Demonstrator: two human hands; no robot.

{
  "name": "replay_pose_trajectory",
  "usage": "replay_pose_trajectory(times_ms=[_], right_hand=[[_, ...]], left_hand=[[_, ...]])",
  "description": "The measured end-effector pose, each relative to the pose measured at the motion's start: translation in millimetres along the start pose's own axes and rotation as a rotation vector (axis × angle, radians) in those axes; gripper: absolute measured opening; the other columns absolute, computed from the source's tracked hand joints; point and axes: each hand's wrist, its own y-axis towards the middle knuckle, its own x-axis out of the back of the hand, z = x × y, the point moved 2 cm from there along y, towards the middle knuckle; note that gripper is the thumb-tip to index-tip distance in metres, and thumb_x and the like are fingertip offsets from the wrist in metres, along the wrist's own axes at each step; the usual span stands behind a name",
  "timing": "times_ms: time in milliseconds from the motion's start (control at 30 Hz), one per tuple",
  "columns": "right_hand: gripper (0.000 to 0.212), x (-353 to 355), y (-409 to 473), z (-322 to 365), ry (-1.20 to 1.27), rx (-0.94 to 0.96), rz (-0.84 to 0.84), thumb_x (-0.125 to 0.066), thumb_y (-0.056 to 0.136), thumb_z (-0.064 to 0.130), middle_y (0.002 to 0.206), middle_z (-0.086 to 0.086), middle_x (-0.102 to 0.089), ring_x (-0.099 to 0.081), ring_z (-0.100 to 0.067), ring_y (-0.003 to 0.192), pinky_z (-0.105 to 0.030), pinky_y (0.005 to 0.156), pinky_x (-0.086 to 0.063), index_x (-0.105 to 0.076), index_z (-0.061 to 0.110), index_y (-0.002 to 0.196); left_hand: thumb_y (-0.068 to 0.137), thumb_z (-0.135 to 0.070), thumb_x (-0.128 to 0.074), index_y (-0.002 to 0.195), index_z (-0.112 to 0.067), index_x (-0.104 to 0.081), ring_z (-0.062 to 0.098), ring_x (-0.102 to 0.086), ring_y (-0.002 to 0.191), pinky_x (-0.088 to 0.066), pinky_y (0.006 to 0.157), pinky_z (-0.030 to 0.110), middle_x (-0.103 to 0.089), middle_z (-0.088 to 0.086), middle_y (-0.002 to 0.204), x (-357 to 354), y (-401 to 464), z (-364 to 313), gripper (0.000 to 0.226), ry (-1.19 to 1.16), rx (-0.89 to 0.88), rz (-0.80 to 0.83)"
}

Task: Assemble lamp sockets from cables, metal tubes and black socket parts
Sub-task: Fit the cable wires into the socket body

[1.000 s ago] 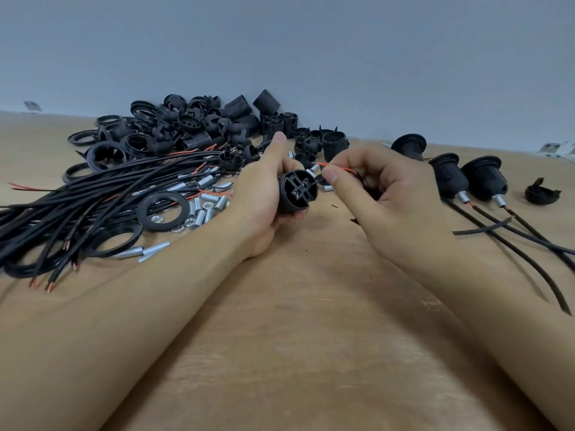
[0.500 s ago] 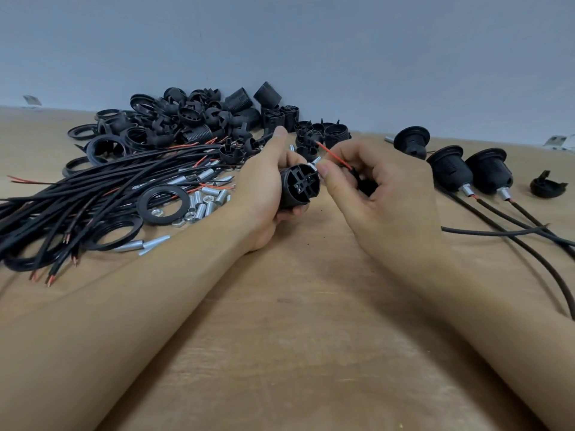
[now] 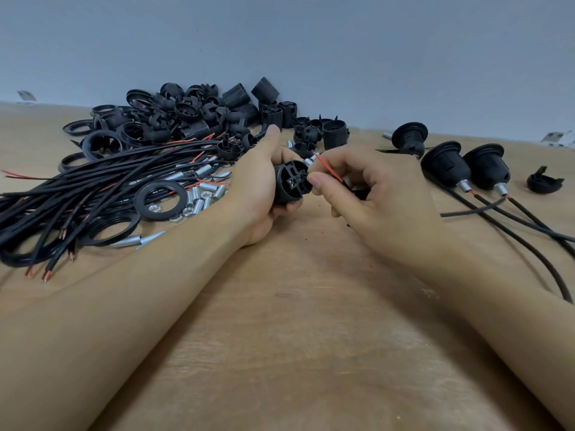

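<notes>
Left hand (image 3: 264, 181) grips a round black plastic socket insert (image 3: 292, 181) at mid-scene, fingers curled round its body and the thumb raised straight up behind it, so the ribbed face with its metal contacts turns toward the right. At far left a loose bundle of black cables with red cores (image 3: 93, 188) lies on the light wooden table (image 3: 295, 321), with flat black plastic rings (image 3: 160, 200) and short silver metal tubes (image 3: 202, 199) scattered beside it, and a heap of black socket parts (image 3: 199, 115) stacked at the far edge against the grey wall (image 3: 280, 35). Right hand (image 3: 364, 191) is curled round a black cable (image 3: 497, 209) that trails off to the right across the table, pinching its thin red wire (image 3: 329, 168) just beside the insert's face. Compared with half a second ago, the red wire tip has dropped closer to the insert's upper edge, while the insert itself sits much where it was. Further right, three finished black lamp sockets (image 3: 448, 164) lie on the table with cables running nearward, and a small black socket cap (image 3: 543, 183) rests alone at far right.
</notes>
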Motion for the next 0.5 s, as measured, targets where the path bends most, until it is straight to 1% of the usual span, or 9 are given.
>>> replay_pose_trajectory(times_ms=[67,100,133,200,233,267,333,433,500], right_hand=[[0.005,0.7,-0.1,-0.2,0.011,0.01,0.015,-0.064,0.094,0.015,0.072,-0.001,-0.064,-0.062,-0.023,0.063,-0.043,0.06,-0.05,-0.068,0.012,0.094],[0.005,0.7,0.3,-0.5,0.004,0.014,0.0,-0.064,0.093,0.014,0.071,0.002,-0.064,-0.062,-0.021,0.063,-0.041,0.06,-0.051,-0.068,0.012,0.093],[0.004,-0.4,0.5,-0.5,-0.011,0.016,-0.021,-0.065,0.092,0.015,0.069,0.006,-0.063,-0.062,-0.016,0.062,-0.037,0.06,-0.051,-0.068,0.012,0.092],[0.004,-2.6,1.2,0.0,-0.057,0.022,-0.07,-0.066,0.09,0.015,0.066,0.02,-0.057,-0.058,-0.009,0.06,-0.02,0.058,-0.045,-0.067,0.013,0.087],[0.005,-3.5,1.5,0.1,-0.072,0.021,-0.092,-0.067,0.09,0.015,0.066,0.023,-0.054,-0.057,-0.009,0.061,-0.015,0.056,-0.041,-0.066,0.013,0.085],[0.007,-4.2,1.6,0.0,-0.077,0.017,-0.108,-0.067,0.089,0.015,0.065,0.025,-0.053,-0.057,-0.01,0.063,-0.015,0.054,-0.04,-0.065,0.014,0.083],[0.009,-4.3,1.5,-0.7,-0.066,0.012,-0.103,-0.067,0.089,0.016,0.065,0.025,-0.053,-0.058,-0.014,0.064,-0.021,0.054,-0.043,-0.062,0.016,0.082],[0.009,-3.3,0.8,-3.5,0.011,-0.023,-0.008,-0.065,0.091,0.019,0.066,0.021,-0.059,-0.063,-0.012,0.064,-0.035,0.06,-0.051,-0.059,0.019,0.083],[0.008,-2.0,-0.1,-5.8,0.03,-0.059,0.028,-0.064,0.092,0.02,0.068,0.017,-0.062,-0.064,-0.013,0.066,-0.042,0.063,-0.052,-0.06,0.017,0.085]], left_hand=[[0.107,-0.046,-0.029,0.063,-0.01,-0.049,0.016,-0.037,0.03,-0.023,0.035,0.014,-0.05,0.004,0.044,0.2,-0.3,-0.7,0.06,-0.002,0.005,0.0],[0.107,-0.046,-0.029,0.063,-0.01,-0.048,0.016,-0.036,0.031,-0.023,0.035,0.014,-0.05,0.003,0.043,-0.1,-0.2,-1.0,0.059,0.0,0.007,0.002],[0.107,-0.045,-0.029,0.063,-0.011,-0.047,0.016,-0.036,0.03,-0.022,0.036,0.014,-0.049,0.003,0.043,-0.7,-0.3,-0.9,0.059,0.002,0.009,0.005],[0.107,-0.044,-0.029,0.061,-0.012,-0.046,0.015,-0.035,0.03,-0.02,0.037,0.013,-0.048,0.002,0.042,-1.6,-0.5,0.2,0.059,0.016,0.011,0.004],[0.107,-0.044,-0.029,0.06,-0.013,-0.045,0.015,-0.035,0.029,-0.019,0.037,0.013,-0.047,0.002,0.042,-1.9,-0.3,0.7,0.059,0.026,0.01,0.005],[0.107,-0.044,-0.029,0.06,-0.013,-0.045,0.016,-0.035,0.029,-0.019,0.037,0.013,-0.046,0.002,0.042,-2.2,0.1,1.2,0.059,0.035,0.009,0.006],[0.107,-0.043,-0.03,0.06,-0.013,-0.044,0.016,-0.034,0.029,-0.02,0.038,0.013,-0.045,0.001,0.042,-2.1,0.9,1.6,0.058,0.044,0.007,0.004],[0.106,-0.044,-0.031,0.06,-0.013,-0.043,0.016,-0.034,0.029,-0.023,0.037,0.012,-0.044,0.001,0.04,-1.4,1.6,1.7,0.057,0.055,0.01,-0.003],[0.106,-0.045,-0.032,0.06,-0.012,-0.044,0.016,-0.035,0.029,-0.025,0.036,0.011,-0.045,0.001,0.041,-1.5,1.9,2.3,0.057,0.075,0.012,-0.007]])
